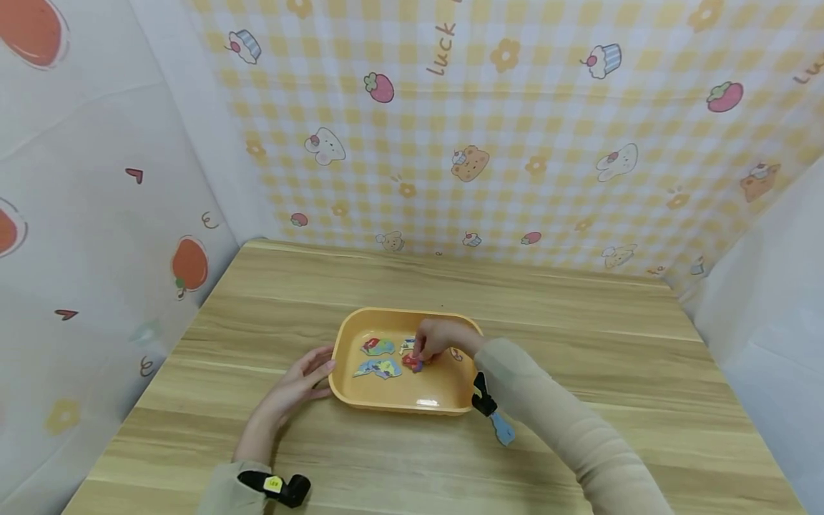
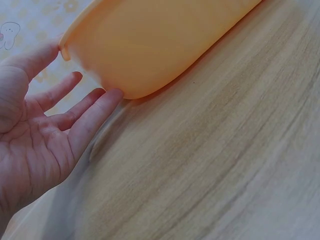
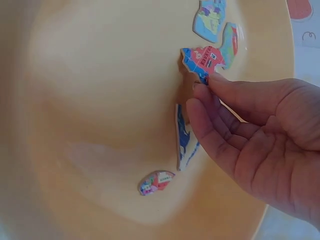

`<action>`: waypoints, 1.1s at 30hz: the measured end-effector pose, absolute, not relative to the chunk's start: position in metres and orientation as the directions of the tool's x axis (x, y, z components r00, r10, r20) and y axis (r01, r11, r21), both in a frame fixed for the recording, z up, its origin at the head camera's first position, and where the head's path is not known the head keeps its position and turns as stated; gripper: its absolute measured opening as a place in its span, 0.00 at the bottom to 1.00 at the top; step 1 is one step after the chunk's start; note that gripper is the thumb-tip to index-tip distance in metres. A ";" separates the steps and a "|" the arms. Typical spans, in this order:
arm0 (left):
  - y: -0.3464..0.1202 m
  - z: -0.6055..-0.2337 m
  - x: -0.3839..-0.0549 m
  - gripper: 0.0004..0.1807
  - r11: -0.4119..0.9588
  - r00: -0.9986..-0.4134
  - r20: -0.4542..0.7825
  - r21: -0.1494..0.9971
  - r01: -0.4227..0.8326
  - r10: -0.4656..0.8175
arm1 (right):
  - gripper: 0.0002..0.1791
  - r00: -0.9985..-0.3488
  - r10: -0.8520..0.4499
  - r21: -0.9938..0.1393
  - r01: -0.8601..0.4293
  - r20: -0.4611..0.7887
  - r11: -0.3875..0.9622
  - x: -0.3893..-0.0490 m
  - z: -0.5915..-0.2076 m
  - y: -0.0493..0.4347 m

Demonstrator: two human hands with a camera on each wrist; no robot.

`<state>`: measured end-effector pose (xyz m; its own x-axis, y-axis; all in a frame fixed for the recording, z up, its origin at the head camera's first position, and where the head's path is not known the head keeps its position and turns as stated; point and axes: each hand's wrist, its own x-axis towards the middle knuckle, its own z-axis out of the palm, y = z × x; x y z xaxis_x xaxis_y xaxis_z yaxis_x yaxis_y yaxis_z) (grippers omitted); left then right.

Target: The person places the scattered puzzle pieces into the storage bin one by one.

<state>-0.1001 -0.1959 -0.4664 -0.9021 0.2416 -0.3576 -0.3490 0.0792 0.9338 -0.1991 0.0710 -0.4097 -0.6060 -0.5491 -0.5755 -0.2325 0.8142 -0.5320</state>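
My right hand reaches into a yellow-orange plastic tray and pinches a red-and-blue printed map puzzle piece between thumb and fingertips. Other flat map pieces lie around it: a pale blue-and-yellow one, a green-and-red one, a dark-blue-and-white one under the fingers, and a small colourful one. At the tray's left end, my left hand has its thumb at the rim and its other fingers spread, nearly straight, with fingertips against the outer wall.
The tray stands on a wood-grain table. A patterned cloth hangs behind it, and a white printed sheet rises on the left. Near the tray's right front corner, a light-blue strip shows below the right wrist's black camera mount.
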 end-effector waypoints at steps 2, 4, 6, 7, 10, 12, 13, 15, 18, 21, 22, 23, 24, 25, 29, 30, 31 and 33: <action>-0.196 -0.467 -0.100 0.34 0.078 -0.902 -0.357 0.934 -0.349 0.241 | 0.08 -0.608 -0.551 -0.539 -0.229 -0.571 0.811 -0.198 -0.411 0.071; -0.196 -0.467 -0.100 0.34 0.079 -0.902 -0.358 0.934 -0.350 0.241 | 0.08 -0.611 -0.553 -0.541 -0.230 -0.567 0.809 -0.196 -0.411 0.071; -0.195 -0.467 -0.100 0.34 0.082 -0.902 -0.358 0.933 -0.349 0.241 | 0.08 -0.612 -0.552 -0.541 -0.230 -0.567 0.809 -0.195 -0.410 0.071; -0.195 -0.468 -0.100 0.34 0.082 -0.902 -0.359 0.933 -0.350 0.240 | 0.08 -0.612 -0.554 -0.538 -0.236 -0.564 0.809 -0.194 -0.410 0.071; -0.195 -0.468 -0.100 0.34 0.080 -0.902 -0.357 0.934 -0.348 0.244 | 0.08 -0.620 -0.556 -0.543 -0.237 -0.554 0.805 -0.193 -0.408 0.072; -0.195 -0.468 -0.100 0.33 0.076 -0.902 -0.353 0.936 -0.345 0.249 | 0.08 -0.630 -0.561 -0.546 -0.248 -0.536 0.800 -0.193 -0.408 0.073; -0.195 -0.468 -0.100 0.33 0.072 -0.903 -0.350 0.937 -0.343 0.251 | 0.08 -0.636 -0.562 -0.548 -0.250 -0.529 0.798 -0.193 -0.407 0.073; -0.195 -0.467 -0.100 0.33 0.067 -0.904 -0.345 0.938 -0.339 0.253 | 0.08 -0.644 -0.568 -0.554 -0.258 -0.512 0.791 -0.193 -0.407 0.074; -0.194 -0.468 -0.101 0.33 0.065 -0.906 -0.341 0.940 -0.336 0.252 | 0.08 -0.652 -0.575 -0.575 -0.251 -0.495 0.779 -0.192 -0.406 0.076; -0.193 -0.468 -0.102 0.33 0.067 -0.907 -0.341 0.940 -0.335 0.247 | 0.09 -0.663 -0.583 -0.609 -0.235 -0.470 0.758 -0.192 -0.404 0.082; -0.193 -0.468 -0.102 0.33 0.068 -0.907 -0.341 0.940 -0.335 0.246 | 0.09 -0.666 -0.585 -0.623 -0.225 -0.463 0.749 -0.191 -0.403 0.084; -0.193 -0.468 -0.102 0.33 0.067 -0.908 -0.342 0.939 -0.336 0.242 | 0.10 -0.669 -0.586 -0.637 -0.214 -0.457 0.741 -0.191 -0.401 0.087; -0.193 -0.468 -0.102 0.33 0.068 -0.908 -0.344 0.939 -0.338 0.239 | 0.10 -0.672 -0.586 -0.650 -0.201 -0.453 0.733 -0.191 -0.400 0.090; -0.192 -0.468 -0.102 0.33 0.072 -0.908 -0.346 0.938 -0.339 0.237 | 0.10 -0.675 -0.593 -0.658 -0.209 -0.439 0.724 -0.191 -0.398 0.093; -0.192 -0.467 -0.102 0.34 0.080 -0.906 -0.351 0.936 -0.342 0.238 | 0.12 -0.680 -0.613 -0.707 -0.195 -0.402 0.680 -0.190 -0.389 0.106; -0.192 -0.467 -0.101 0.34 0.081 -0.905 -0.352 0.936 -0.342 0.240 | 0.12 -0.683 -0.618 -0.718 -0.196 -0.388 0.668 -0.190 -0.387 0.110; -0.192 -0.466 -0.101 0.34 0.081 -0.904 -0.352 0.936 -0.343 0.241 | 0.13 -0.686 -0.621 -0.730 -0.191 -0.378 0.656 -0.190 -0.385 0.113; -0.193 -0.465 -0.100 0.33 0.081 -0.903 -0.355 0.935 -0.346 0.242 | 0.13 -0.701 -0.611 -0.751 -0.164 -0.367 0.639 -0.189 -0.383 0.121</action>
<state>-0.1003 -0.1929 -0.4655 -0.9031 0.2416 -0.3550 -0.3458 0.0809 0.9348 -0.1890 0.1207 -0.3825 -0.7012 -0.6112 -0.3671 -0.1640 0.6394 -0.7512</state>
